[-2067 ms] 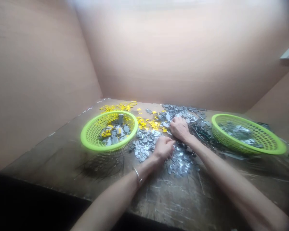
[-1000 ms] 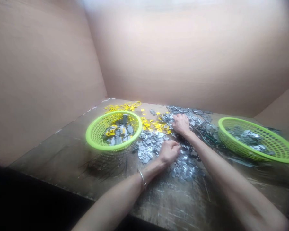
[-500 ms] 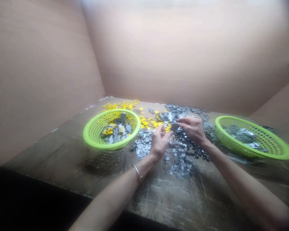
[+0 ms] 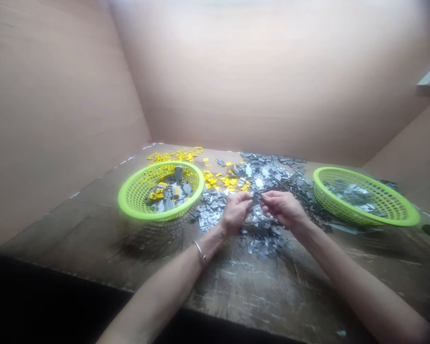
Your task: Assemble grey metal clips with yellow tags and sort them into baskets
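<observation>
**Fingertip Handling Over Loose Parts: Slip and Mixing Risks**

Left hand (image 4: 235, 213) and right hand (image 4: 284, 210): curled inward, neither released nor clenched, fingers (image 4: 263, 196) meeting over a small dark part (image 4: 257, 197), held just above the heap. Firmness of grasp: too small to confirm.

Main risk: a weak pinch, with a drop into the grey parts (image 4: 261, 172) directly below; similar tones and glossy faces, so poor odds of quick recovery. Second risk: a careless forearm sweep, pushing grey parts into the yellow pieces (image 4: 229, 182) along their touching edge, with mixed colours as the result. Third risk: a knock against either basket, with spillage from the shallow walls.

Parts: small, flat, angular, apparently moulded plastic. Left basket (image 4: 157, 216): lime plastic lattice, grey and yellow contents. Right basket (image 4: 365, 222): same lattice, grey contents. Table (image 4: 243, 291): dark, scratched wood. Walls (image 4: 236, 86): smooth tan cardboard.
</observation>
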A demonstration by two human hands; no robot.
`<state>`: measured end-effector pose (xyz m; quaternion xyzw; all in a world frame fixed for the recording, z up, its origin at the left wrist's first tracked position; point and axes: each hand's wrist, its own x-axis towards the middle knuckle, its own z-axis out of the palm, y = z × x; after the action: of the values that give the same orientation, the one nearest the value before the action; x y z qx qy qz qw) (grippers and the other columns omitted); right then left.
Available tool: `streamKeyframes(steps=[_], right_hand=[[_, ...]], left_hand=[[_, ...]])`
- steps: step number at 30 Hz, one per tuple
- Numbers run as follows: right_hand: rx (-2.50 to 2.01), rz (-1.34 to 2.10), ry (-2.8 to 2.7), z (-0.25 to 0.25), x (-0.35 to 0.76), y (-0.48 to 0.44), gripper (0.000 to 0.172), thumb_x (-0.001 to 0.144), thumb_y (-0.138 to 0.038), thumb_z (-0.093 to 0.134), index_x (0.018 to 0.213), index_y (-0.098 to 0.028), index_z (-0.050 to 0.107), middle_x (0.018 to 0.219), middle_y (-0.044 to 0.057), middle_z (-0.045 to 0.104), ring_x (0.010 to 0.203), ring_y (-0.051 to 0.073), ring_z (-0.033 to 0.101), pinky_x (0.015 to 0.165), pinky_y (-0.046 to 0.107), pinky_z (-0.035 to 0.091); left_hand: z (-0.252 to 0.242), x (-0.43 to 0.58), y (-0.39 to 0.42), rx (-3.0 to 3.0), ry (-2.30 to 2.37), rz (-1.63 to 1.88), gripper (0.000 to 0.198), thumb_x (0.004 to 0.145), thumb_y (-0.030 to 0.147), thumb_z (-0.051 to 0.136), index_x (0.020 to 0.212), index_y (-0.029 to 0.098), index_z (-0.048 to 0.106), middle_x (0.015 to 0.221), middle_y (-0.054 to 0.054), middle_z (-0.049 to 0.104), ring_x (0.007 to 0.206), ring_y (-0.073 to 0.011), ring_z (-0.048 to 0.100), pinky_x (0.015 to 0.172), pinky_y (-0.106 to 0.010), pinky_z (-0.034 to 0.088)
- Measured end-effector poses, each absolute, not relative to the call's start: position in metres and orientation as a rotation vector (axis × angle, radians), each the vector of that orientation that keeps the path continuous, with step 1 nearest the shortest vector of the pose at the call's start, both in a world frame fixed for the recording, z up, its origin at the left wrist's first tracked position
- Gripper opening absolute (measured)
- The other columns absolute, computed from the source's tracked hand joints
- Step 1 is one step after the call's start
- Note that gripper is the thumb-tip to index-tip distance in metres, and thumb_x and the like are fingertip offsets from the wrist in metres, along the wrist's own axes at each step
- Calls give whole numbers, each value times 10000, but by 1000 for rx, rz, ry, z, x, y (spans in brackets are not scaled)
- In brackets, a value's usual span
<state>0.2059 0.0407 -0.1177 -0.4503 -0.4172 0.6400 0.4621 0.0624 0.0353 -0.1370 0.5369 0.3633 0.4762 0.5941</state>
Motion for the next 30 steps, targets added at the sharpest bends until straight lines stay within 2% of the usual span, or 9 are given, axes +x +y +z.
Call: streamKeyframes(steps=[3, 5, 9, 16, 21, 24, 27, 30], right_hand=[[-981, 1861, -867, -127, 210, 43, 98, 581, -141, 613, 611, -107, 525, 482, -26, 468, 380, 35, 407, 329, 146, 310], [-918, 1934, -834, -129, 211, 40, 66, 611, -119, 576, 632, -111, 514, 505, -29, 461, 377, 23, 391, 322, 130, 304], [-854, 1998, -812, -128, 210, 37, 49, 649, -94, 534, 651, -120, 493, 529, -27, 471, 384, 17, 399, 325, 111, 318], [-920, 1986, -839, -117, 204, 49, 74, 648, -101, 546, 715, -106, 516, 520, -23, 490, 364, 12, 408, 301, 96, 325], [-1008, 1916, -950, -110, 190, 58, 54, 640, -79, 553, 673, -103, 519, 488, -20, 494, 353, 21, 423, 299, 111, 334], [-1047, 1824, -1082, -108, 185, 60, 70, 658, -157, 567, 692, -104, 538, 528, 10, 530, 397, 57, 476, 349, 167, 396], [-1172, 1590, -1250, -107, 185, 61, 123, 641, -210, 590, 699, -105, 561, 575, 32, 557, 447, 79, 500, 399, 204, 417], [-1371, 1246, -1492, -111, 188, 62, 127, 631, -234, 585, 659, -111, 589, 529, 21, 554, 424, 74, 467, 382, 193, 373]], left_hand=[[-133, 62, 32, 1229, 715, 1078, 199, 660, 302, 497, 693, 109, 525, 523, 25, 452, 377, -17, 353, 360, -151, 271], [-130, 62, 29, 1211, 670, 1060, 220, 660, 316, 505, 726, 108, 521, 564, 8, 486, 383, -19, 374, 358, -154, 279], [-125, 63, 27, 1178, 644, 1021, 336, 644, 312, 531, 924, 128, 502, 640, -16, 540, 387, -28, 407, 344, -158, 280], [-120, 57, 34, 1184, 676, 1088, 372, 642, 300, 534, 973, 129, 518, 680, -48, 572, 428, -49, 454, 362, -164, 297], [-119, 53, 38, 1214, 745, 1228, 269, 638, 286, 536, 845, 115, 551, 609, -28, 558, 425, -47, 449, 351, -153, 286], [-123, 49, 45, 1146, 835, 1354, 203, 626, 262, 539, 760, 108, 538, 555, -5, 531, 404, -37, 434, 334, -142, 267], [-126, 43, 55, 1006, 929, 1468, 149, 606, 228, 541, 687, 115, 488, 480, 30, 483, 329, -24, 381, 300, -138, 221], [-127, 37, 62, 910, 1015, 1513, 135, 608, 215, 524, 681, 122, 458, 429, 53, 452, 270, -17, 325, 280, -140, 193]])
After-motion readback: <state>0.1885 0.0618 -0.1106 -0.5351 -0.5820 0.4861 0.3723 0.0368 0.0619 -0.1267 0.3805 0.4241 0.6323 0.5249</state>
